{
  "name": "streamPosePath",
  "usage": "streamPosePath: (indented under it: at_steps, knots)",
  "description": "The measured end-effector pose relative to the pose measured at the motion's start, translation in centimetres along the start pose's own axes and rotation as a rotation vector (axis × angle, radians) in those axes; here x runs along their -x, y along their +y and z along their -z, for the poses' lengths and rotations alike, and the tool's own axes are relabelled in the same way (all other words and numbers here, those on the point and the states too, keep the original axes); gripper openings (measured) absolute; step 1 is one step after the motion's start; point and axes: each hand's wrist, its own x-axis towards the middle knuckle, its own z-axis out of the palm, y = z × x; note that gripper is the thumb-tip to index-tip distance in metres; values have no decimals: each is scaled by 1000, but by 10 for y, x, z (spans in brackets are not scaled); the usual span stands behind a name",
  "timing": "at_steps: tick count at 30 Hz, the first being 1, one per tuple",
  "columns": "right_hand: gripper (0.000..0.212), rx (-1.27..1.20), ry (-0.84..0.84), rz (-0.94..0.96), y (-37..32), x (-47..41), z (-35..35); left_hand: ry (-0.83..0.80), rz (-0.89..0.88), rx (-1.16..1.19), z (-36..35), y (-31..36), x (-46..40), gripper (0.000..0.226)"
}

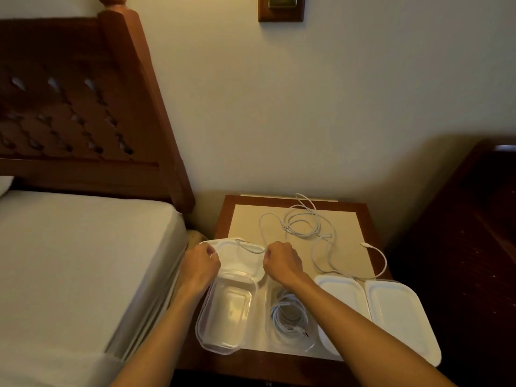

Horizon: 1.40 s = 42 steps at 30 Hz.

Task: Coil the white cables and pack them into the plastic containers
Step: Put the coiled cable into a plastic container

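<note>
Nearest on the bedside table [360,210] stand a clear container [226,311], empty, and to its right another container [290,317] holding a coiled white cable [287,319]. Two white lids [391,308] lie right of them. Just beyond, the left hand [199,263] and right hand [282,262], fingers curled, each pinch a white cable [251,245] stretched between them. Farther back lie loose cables [304,222].

Bare table top [245,219] lies open behind the containers [226,311]; loose cables [304,224] clutter its right half.
</note>
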Motion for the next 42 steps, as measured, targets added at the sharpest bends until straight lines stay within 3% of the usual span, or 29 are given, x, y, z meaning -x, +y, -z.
streamPosePath:
  at_steps: [7,16,21,28,33,37,42]
  knots:
    - [28,-69,-62,-142,0,-31,-23,-102,57,-158,-10,-3,-20,5]
    - [30,-236,0,-252,14,-36,-10,-110,39,-33,-12,6,-23,14]
    - [14,-366,78,-303,16,-34,20,-108,-9,27,6,33,-24,12]
    - [14,-608,-8,-292,21,17,84,-152,-3,204,40,67,-7,16]
    - [16,-613,-227,-224,49,70,105,-180,-181,202,45,76,29,11]
    - [22,-606,-93,-142,69,95,90,-238,-414,190,29,81,56,11]
    - [12,-491,-22,-68,81,120,54,-280,-520,206,0,74,68,15]
